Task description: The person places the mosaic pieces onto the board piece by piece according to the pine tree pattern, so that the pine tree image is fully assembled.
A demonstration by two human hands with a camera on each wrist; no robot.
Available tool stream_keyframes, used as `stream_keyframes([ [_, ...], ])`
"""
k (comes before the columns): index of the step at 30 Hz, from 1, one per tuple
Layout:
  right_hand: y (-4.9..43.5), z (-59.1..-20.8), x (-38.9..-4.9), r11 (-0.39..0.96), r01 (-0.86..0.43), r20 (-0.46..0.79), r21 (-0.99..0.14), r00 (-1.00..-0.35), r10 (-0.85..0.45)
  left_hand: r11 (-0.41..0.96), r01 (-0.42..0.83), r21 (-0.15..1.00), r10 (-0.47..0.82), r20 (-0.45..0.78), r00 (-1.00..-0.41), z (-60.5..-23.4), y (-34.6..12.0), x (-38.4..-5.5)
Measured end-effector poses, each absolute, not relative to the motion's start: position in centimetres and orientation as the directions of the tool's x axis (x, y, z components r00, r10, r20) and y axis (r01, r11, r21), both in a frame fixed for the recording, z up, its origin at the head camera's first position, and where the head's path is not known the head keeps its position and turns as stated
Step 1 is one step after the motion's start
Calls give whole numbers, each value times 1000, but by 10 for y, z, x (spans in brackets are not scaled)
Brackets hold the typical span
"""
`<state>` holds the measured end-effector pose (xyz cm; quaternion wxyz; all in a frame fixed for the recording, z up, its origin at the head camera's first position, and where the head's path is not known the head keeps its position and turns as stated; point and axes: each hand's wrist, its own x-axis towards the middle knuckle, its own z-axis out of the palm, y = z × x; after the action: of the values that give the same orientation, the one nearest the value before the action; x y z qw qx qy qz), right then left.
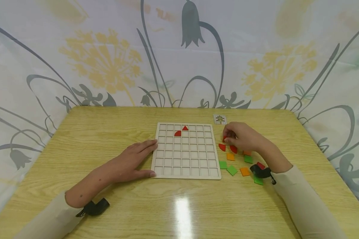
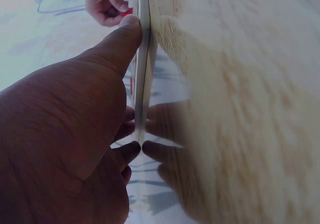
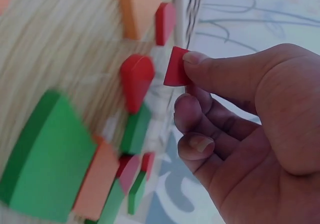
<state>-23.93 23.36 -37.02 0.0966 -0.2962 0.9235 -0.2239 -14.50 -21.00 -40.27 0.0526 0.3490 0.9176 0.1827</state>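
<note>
A pale board [image 1: 185,154] with a raised grid lies flat on the wooden table. My left hand [image 1: 128,164] touches its left edge with straight fingers and an outstretched thumb. In the upper cells sit a red triangle [image 1: 185,128] and, one row lower to the left, a red quarter-circle tile [image 1: 178,133]. Beyond the board's right side, my right hand [image 1: 243,136] pinches a small red tile [image 3: 176,68] between thumb and fingers. Its full outline is partly covered by the thumb. Below that hand lies a loose red quarter-circle [image 1: 222,147].
Several loose tiles lie right of the board, among them an orange square [image 1: 230,157], a green square [image 1: 232,170] and another orange square [image 1: 244,171]. A small pattern card [image 1: 220,119] lies behind the board's right corner. A patterned curtain [image 1: 179,66] hangs behind the table.
</note>
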Motion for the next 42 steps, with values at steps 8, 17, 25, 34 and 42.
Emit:
stream_keyframes([
  [8, 213, -363, -240, 688, -532, 15, -493, -796, -605, 683, 627, 374, 663, 41, -747, -403, -210, -145],
  [17, 189, -360, -243, 661, -545, 52, -516, -790, -611, 678, 637, 365, 667, 58, -743, -402, -210, -144],
  [25, 167, -362, -250, 667, -501, 43, -551, -815, -577, 674, 643, 363, 668, 73, -741, -402, -210, -145],
  [34, 146, -365, -256, 660, -467, 30, -588, -828, -559, 684, 633, 363, 663, 53, -747, -402, -209, -146],
  [42, 133, -373, -263, 631, -442, 20, -638, -828, -561, 673, 654, 346, 671, 89, -736, -402, -210, -146],
])
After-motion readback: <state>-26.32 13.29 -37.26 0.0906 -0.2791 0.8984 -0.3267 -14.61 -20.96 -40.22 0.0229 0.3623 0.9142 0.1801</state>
